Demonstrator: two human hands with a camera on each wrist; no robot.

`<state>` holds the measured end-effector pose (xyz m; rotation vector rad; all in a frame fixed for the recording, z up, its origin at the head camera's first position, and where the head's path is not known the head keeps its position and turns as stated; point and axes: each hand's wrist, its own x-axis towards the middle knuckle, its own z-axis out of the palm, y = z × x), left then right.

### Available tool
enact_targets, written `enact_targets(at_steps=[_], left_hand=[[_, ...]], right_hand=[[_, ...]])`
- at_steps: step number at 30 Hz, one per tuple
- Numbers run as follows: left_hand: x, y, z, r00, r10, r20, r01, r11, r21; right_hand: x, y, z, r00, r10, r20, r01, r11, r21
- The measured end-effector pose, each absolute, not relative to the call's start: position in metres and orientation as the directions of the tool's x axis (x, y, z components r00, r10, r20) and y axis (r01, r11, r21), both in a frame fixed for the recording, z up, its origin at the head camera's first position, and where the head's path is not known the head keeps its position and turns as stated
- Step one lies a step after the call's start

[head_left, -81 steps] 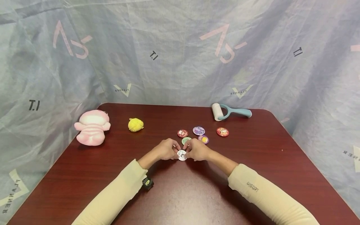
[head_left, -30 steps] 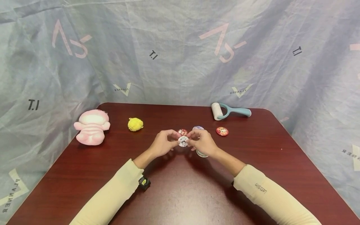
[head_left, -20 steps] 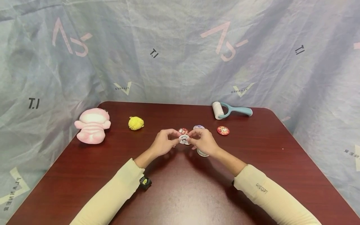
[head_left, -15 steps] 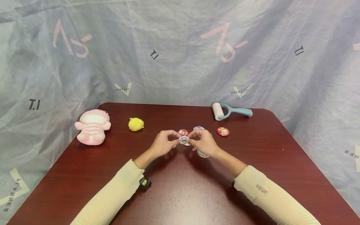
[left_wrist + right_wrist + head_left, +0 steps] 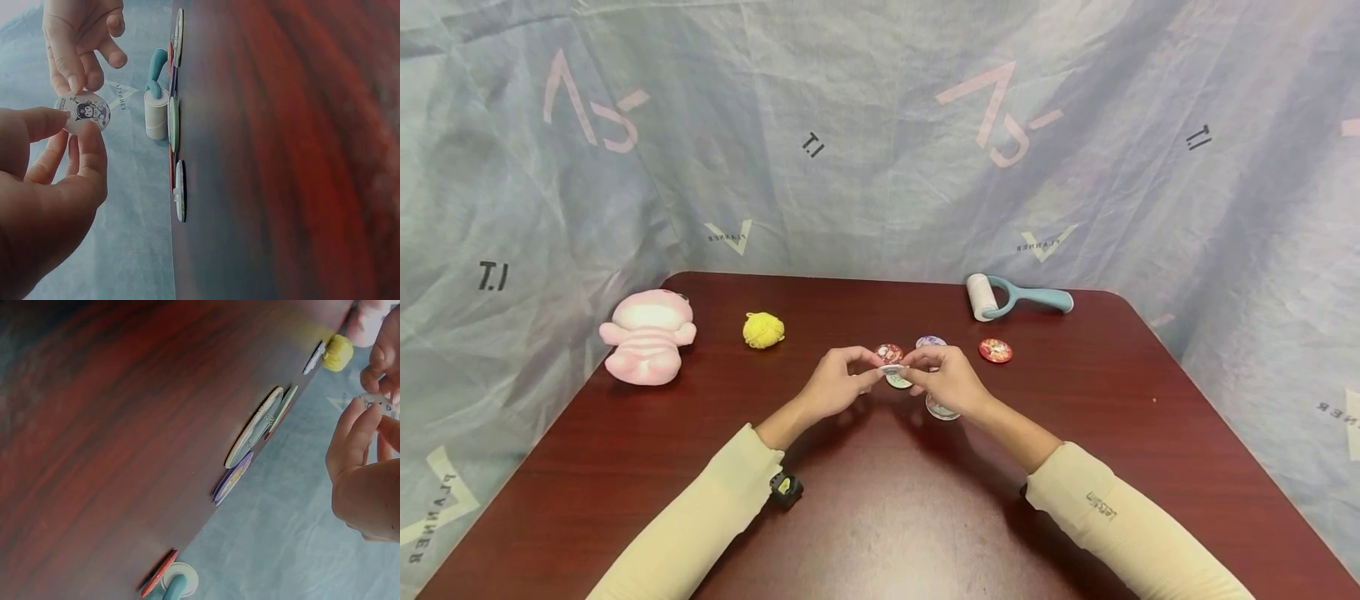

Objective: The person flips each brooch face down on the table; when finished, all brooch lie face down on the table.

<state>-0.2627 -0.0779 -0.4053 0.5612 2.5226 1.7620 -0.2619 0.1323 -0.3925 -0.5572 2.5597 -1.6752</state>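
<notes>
Both hands hold a round white pin badge point(image 5: 92, 114) with a cartoon print, raised above the table. My left hand point(image 5: 835, 385) pinches its left edge between thumb and fingers. On the opposite edge, my right hand point(image 5: 951, 385) pinches it likewise. From the head view the badge is tilted nearly edge-on. Just behind it lie a green badge point(image 5: 898, 382) and a red badge point(image 5: 889, 353). A pale-rimmed badge point(image 5: 943, 407) is partly under the right hand, which also covers part of a purple badge point(image 5: 930, 341). Another white badge point(image 5: 180, 194) shows in the left wrist view.
A second red badge point(image 5: 995, 350) lies to the right, before a lint roller point(image 5: 1018, 297) with a blue handle. Yellow yarn point(image 5: 763, 331) and a pink plush toy point(image 5: 649, 337) are on the left. Grey cloth point(image 5: 880, 167) hangs behind the table point(image 5: 880, 517).
Both hands have lifted the white badge from lower, nearer the table. Its printed face was turned toward the head camera a second ago; now it has tipped to nearly edge-on.
</notes>
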Motion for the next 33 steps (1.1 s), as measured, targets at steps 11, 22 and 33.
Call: enact_targets(at_steps=[11,22,33], left_hand=[[-0.264,-0.077,-0.408,-0.917,0.319,0.241,0.322,0.231,0.918],[-0.263,-0.077,-0.406,-0.906,0.314,0.285,0.362,0.223,0.905],[-0.264,-0.078,-0.41,-0.9,0.319,0.297,0.394,0.308,0.866]], right_hand=[[-0.248,0.126,-0.375,-0.936,-0.33,0.126,-0.25,0.367,-0.896],[-0.26,0.131,-0.395,-0.943,-0.312,0.115,-0.231,0.368,-0.901],[-0.26,0.13,-0.399,-0.936,-0.331,0.122,-0.245,0.362,-0.899]])
